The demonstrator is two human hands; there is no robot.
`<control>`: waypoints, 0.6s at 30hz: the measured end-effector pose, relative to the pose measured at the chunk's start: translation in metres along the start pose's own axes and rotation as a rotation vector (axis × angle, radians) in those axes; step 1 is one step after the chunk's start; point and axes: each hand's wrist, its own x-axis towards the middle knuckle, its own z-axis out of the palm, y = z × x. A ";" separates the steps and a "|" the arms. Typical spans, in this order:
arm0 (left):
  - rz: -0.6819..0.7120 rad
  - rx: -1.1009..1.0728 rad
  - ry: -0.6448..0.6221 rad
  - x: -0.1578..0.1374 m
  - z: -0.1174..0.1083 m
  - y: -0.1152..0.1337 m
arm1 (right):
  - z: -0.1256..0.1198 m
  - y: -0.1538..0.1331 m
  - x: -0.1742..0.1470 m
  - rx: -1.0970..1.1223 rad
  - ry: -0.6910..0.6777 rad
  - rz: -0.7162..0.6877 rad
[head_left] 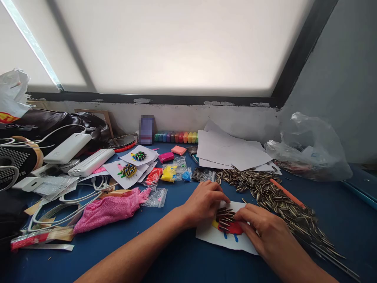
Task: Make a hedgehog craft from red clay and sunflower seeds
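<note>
- Left hand (204,200): arches over the upper left of the white paper (206,234), fingers bent, index fingertip near the far side of the clay figure (231,228); hold on anything, cannot tell.
- Right hand (262,228): reaches in from the right, thumb and index narrowly apart at the figure's right end, close against the striped seeds (226,218); seed between the tips, cannot tell.
- Clay figure: lies on the paper, between both hands; yellow part at left, red body at right, two blue legs pointing toward the wearer; long axis roughly left to right, yellow end leftward.
- Striped seeds: stand bunched on the body, slanting.
- Paper: lies at a slant on the blue table (167,251).
- Seed pile (273,200): spreads beyond and beside the right hand, orange stick (287,193) on top.
</note>
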 end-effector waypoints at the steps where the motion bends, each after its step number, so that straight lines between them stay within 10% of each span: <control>1: -0.001 0.001 -0.001 0.000 0.000 0.000 | 0.000 0.000 0.000 -0.017 -0.003 -0.011; 18: -0.003 0.019 -0.008 0.000 -0.001 0.001 | -0.005 -0.005 0.002 -0.130 0.057 -0.024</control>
